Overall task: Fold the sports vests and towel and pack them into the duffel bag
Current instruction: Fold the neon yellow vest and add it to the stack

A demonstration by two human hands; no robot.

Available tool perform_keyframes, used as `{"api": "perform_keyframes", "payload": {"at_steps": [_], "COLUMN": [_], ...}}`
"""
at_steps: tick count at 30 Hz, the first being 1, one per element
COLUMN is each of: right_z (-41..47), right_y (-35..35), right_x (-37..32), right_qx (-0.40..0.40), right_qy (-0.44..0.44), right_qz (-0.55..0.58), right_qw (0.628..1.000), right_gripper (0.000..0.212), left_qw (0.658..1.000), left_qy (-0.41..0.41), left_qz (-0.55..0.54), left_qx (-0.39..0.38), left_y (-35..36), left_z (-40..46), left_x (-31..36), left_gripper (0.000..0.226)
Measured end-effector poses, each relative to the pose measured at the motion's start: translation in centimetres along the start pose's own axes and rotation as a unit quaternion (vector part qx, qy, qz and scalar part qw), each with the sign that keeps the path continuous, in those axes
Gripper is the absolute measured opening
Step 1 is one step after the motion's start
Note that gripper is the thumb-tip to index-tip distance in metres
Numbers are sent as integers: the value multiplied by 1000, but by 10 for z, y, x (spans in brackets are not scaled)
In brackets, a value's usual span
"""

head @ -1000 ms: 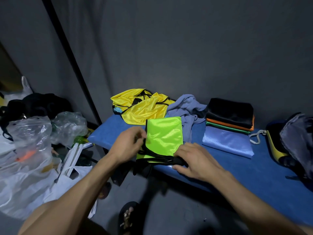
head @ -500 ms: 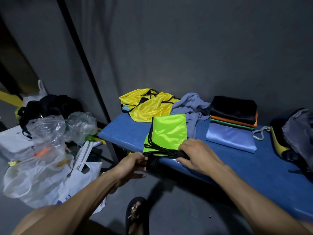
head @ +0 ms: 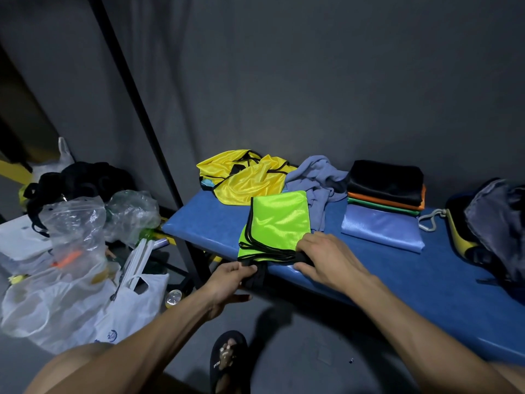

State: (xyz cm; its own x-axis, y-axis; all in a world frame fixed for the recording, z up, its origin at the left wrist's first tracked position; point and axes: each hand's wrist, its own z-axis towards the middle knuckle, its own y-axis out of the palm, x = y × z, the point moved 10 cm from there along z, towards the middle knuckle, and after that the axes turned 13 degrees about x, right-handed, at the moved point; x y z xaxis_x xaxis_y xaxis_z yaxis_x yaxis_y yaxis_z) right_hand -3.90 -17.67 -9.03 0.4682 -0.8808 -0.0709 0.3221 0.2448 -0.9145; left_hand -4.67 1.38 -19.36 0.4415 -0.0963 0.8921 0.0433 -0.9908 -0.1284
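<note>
Green vest (head: pixel 279 223) folded at bench (head: pixel 397 268) edge. Left hand (head: pixel 230 282) pinches its black hanging trim; right hand (head: pixel 326 258) presses flat, fingers relaxed, on its near corner.

- Just beyond our right hand (head: pixel 326 258), the folded lime vest (head: pixel 277 224) fills the bench (head: pixel 204 220) front.
- Past the vest, the yellow vests (head: pixel 247 177) and grey towel (head: pixel 318 180) block the way to the wall.
- Right of our right hand we see bare bench, bounded by the folded stack (head: pixel 385 206) and, further right, the duffel bag (head: pixel 494 223).
- Left of our left hand (head: pixel 227 282), plastic bags (head: pixel 76 251) crowd the floor.
</note>
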Motion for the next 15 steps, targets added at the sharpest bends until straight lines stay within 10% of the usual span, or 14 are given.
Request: {"api": "perform_keyframes", "payload": {"at_steps": [15], "right_z": [-1], "right_y": [-1], "right_x": [-1], "right_qx": [-6], "right_qy": [1], "right_qz": [-3], "right_qw": [1000], "right_gripper": [37], "left_qw": [996], "left_qy": [-4], "left_qz": [-80], "left_qx": [40], "left_y": [-6], "left_z": [-6], "left_x": [0], "left_gripper": [20]}}
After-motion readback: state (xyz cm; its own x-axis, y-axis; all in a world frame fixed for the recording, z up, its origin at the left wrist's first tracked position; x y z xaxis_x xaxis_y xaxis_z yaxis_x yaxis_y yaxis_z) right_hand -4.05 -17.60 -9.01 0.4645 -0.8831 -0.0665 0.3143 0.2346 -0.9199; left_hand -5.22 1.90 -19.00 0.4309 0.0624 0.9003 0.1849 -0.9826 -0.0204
